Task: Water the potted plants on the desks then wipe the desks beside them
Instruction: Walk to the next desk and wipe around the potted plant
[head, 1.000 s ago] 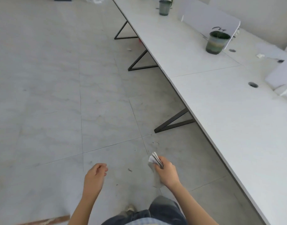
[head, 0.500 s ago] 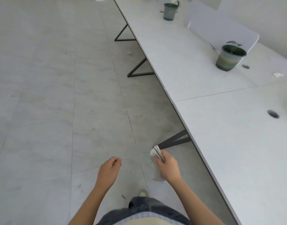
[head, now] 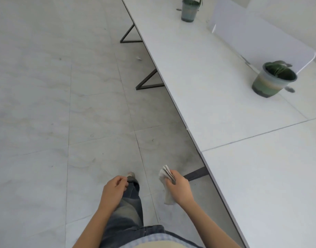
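Observation:
My right hand (head: 179, 189) grips a folded white cloth (head: 165, 185) low over the floor, just left of the desk edge. My left hand (head: 114, 191) hangs with loosely curled fingers and holds nothing. A long row of white desks (head: 198, 83) runs along the right side. A green glazed pot with a small plant (head: 271, 80) stands on the desk at the right. A second green potted plant (head: 189, 9) stands farther along at the top.
A white divider panel (head: 257, 34) stands upright behind the pots. Black metal desk legs (head: 148, 83) jut onto the pale tiled floor (head: 64, 104) beside the desk edge. A small scrap (head: 139, 58) lies on the floor near the desk.
I have walked forward along the desks, so both potted plants appear closer and lower in view. My right hand keeps its hold on the cloth, and my left hand has swung inward.

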Motion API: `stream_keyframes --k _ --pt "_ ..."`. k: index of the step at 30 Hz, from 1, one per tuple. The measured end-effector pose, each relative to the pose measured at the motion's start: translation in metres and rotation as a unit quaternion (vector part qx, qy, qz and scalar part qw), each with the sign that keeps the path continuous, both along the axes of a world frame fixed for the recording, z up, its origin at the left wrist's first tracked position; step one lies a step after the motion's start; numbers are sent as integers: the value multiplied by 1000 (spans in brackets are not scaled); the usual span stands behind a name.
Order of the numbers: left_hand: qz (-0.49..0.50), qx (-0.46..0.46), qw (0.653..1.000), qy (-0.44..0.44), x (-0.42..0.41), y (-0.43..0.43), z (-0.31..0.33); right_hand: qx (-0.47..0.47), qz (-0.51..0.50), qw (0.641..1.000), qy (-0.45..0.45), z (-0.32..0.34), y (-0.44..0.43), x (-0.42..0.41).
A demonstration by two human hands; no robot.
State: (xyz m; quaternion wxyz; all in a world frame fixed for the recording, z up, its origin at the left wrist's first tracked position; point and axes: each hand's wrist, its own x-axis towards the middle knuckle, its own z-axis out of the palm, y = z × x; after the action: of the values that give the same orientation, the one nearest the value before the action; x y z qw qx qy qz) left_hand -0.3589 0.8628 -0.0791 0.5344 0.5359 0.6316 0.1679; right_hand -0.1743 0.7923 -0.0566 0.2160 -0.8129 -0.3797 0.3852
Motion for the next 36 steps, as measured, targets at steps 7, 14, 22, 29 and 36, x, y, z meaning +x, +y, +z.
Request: stream_keyframes --k 7,14,22,29,36 --pt "-65 68 996 -2 31 178 26 8 -74 997 -13 3 133 12" --pt "-153 16 988 4 56 248 12 -14 -108 994 -10 12 196 17" --pt "-231 4 973 5 117 302 11 -26 -166 986 3 4 228 60" --pt "-268 44 962 0 219 359 25 130 -343 920 138 31 283 151" --pt "-341 118 932 -8 336 381 41 245 -530 797 157 52 270 265"
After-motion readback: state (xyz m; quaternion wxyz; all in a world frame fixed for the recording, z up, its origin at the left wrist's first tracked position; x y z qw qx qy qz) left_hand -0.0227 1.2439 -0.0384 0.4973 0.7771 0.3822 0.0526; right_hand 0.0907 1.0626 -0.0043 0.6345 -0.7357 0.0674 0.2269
